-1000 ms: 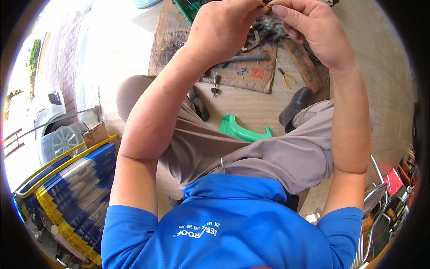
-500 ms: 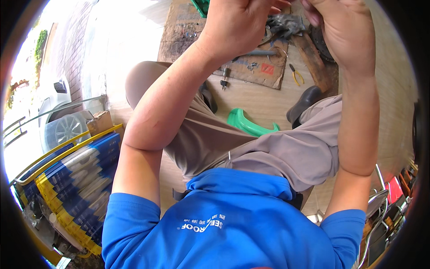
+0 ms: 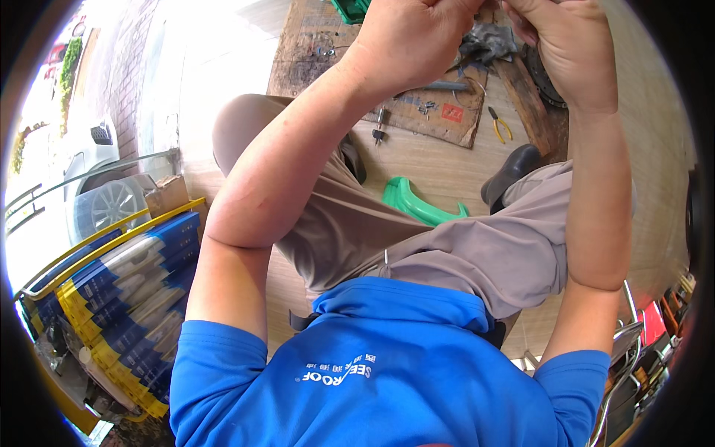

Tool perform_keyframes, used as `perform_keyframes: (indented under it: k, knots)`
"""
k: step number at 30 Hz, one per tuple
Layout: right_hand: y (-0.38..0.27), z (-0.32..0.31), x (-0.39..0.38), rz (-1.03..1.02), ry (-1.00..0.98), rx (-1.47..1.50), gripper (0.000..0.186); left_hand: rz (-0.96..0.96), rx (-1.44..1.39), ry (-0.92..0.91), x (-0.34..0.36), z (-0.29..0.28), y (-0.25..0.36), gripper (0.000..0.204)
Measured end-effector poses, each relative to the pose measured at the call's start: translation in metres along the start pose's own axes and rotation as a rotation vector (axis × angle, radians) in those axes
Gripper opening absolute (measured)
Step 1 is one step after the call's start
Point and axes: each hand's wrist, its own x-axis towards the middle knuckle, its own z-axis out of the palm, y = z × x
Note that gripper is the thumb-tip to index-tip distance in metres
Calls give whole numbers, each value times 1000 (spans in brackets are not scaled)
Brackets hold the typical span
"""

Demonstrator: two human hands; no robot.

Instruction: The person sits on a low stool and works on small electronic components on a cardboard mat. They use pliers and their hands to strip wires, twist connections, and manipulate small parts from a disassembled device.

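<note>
My left hand (image 3: 413, 41) is at the top edge, fingers curled and partly cut off. My right hand (image 3: 566, 52) is up beside it, thumb and fingers bent in a pinch; whatever they hold is out of view. Below them a crumpled dark grey bundle (image 3: 488, 41) lies on worn cardboard (image 3: 462, 130), along with a grey bar (image 3: 447, 86) and small metal bits (image 3: 426, 108). Yellow-handled pliers (image 3: 499, 123) rest on the floor (image 3: 521, 328) to the cardboard's right, and a small metal tool (image 3: 378, 127) lies at its near edge.
A green curved plastic piece (image 3: 417, 201) lies between my legs. A green bin (image 3: 350, 7) is at the back, a wooden plank (image 3: 525, 104) and black round part (image 3: 545, 78) at right. Left are a yellow rack (image 3: 112, 227) and glass edge; right, a chrome-and-red clutter (image 3: 654, 320).
My hands have risen farther past the top edge, hiding the small copper-coloured piece seen between their fingertips a second ago. The floor items appear higher and farther right in the picture.
</note>
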Motion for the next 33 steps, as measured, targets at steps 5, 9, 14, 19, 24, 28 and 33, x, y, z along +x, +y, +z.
perform_keyframes:
  k: [5,9,14,19,24,28,33]
  knots:
    - [-13,-17,3,235,-211,244,25,-199,-245,-238,-1,-11,4,27]
    - [2,-25,-1,141,-255,148,28,-308,-287,-438,3,-15,-8,30]
    - [-2,-37,-5,159,-274,160,20,-383,-358,-455,3,-6,-2,30]
    - [-7,-28,-3,127,-200,115,15,225,275,-198,3,5,-19,24]
    - [2,-26,-7,257,37,-49,21,586,811,-15,13,12,-23,17]
    - [2,-26,-4,340,71,265,21,563,817,50,17,20,-31,18]
    - [3,-35,2,432,28,420,19,255,463,-19,20,24,-20,22]
